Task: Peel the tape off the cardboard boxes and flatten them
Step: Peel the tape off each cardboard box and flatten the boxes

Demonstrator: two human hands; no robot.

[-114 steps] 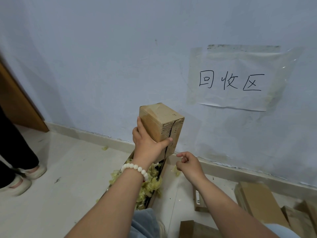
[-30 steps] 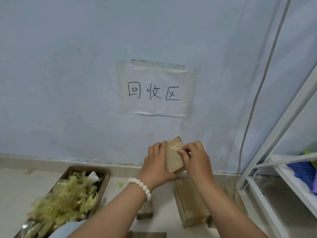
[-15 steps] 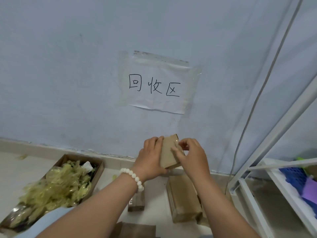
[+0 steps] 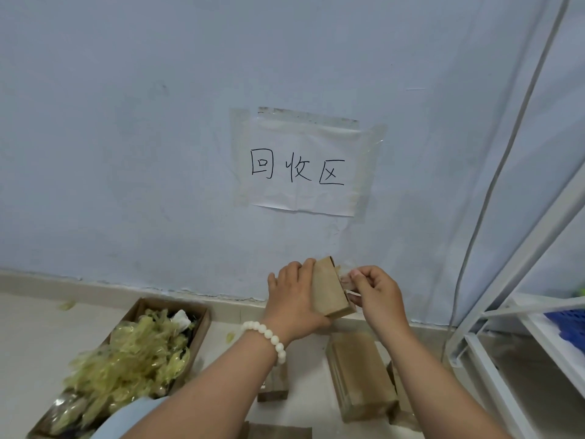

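Note:
A small brown cardboard box (image 4: 329,289) is held up in front of the wall, one narrow end pointing up. My left hand (image 4: 292,299), with a white bead bracelet on the wrist, grips the box from its left side. My right hand (image 4: 375,291) pinches a strip of clear tape (image 4: 345,282) that is partly lifted off the box's right edge. Below them, a longer cardboard box (image 4: 359,375) lies on the floor, with smaller cardboard boxes (image 4: 273,386) around it.
An open cardboard box (image 4: 202,315) full of crumpled yellowish tape (image 4: 133,353) stands on the floor at the left. A white metal rack (image 4: 519,350) with a blue basket (image 4: 569,324) stands at the right. A taped paper sign (image 4: 300,166) hangs on the wall.
The view swung right from the tape-filled box to the sign and rack. My right hand came onto the small box and has pulled the tape a little away from its right edge.

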